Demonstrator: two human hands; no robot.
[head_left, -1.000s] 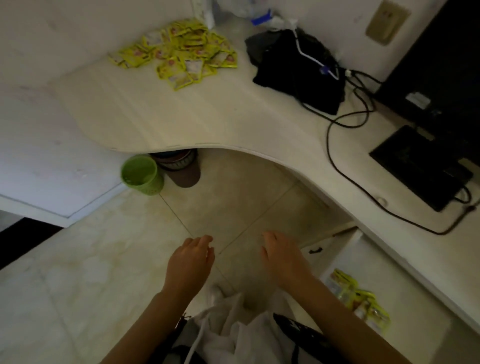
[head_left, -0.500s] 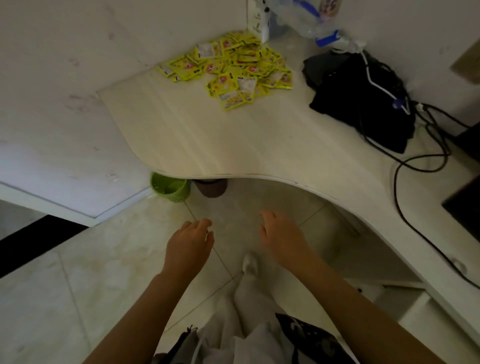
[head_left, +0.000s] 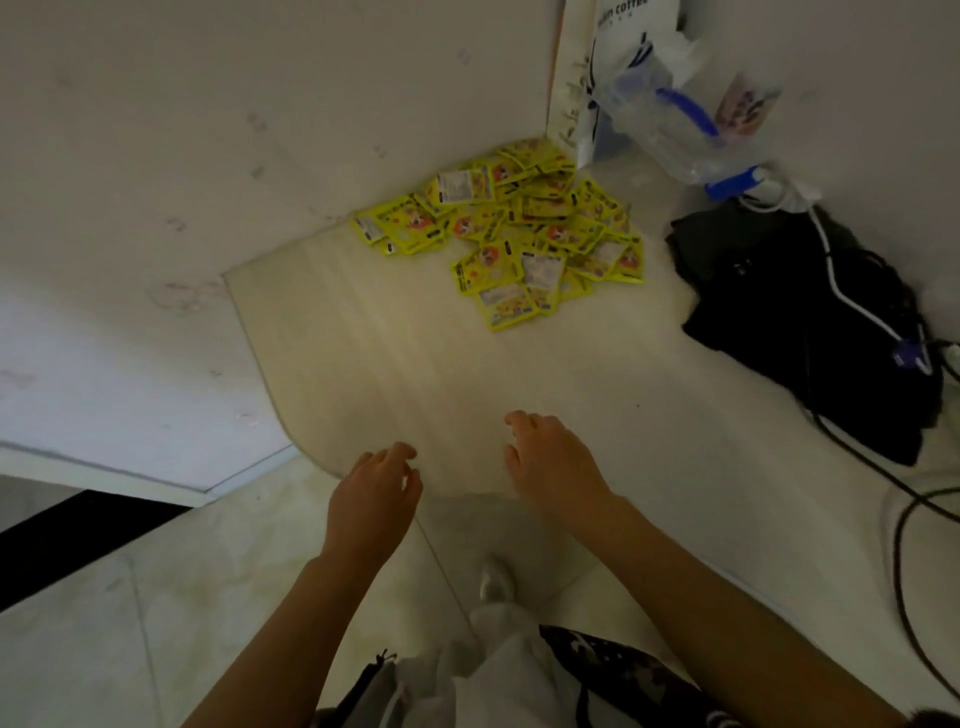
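Observation:
A heap of several small yellow packets (head_left: 524, 228) lies in the far corner of a pale curved desk (head_left: 395, 364). My left hand (head_left: 371, 501) hangs over the desk's front edge, fingers loosely curled, holding nothing. My right hand (head_left: 550, 460) hovers just above the desk beside it, fingers relaxed and empty. Both hands are well short of the packets.
A black bag (head_left: 810, 322) with a white cable lies on the desk at right. A clear plastic bag with blue handles (head_left: 675, 119) and a white paper bag (head_left: 597, 78) stand in the corner. Black cables (head_left: 904, 519) trail at far right. White walls close the left side.
I have stepped closer to the desk; both hands have moved forward from above the floor to the desk's front edge. The green cup under the desk has dropped out of view.

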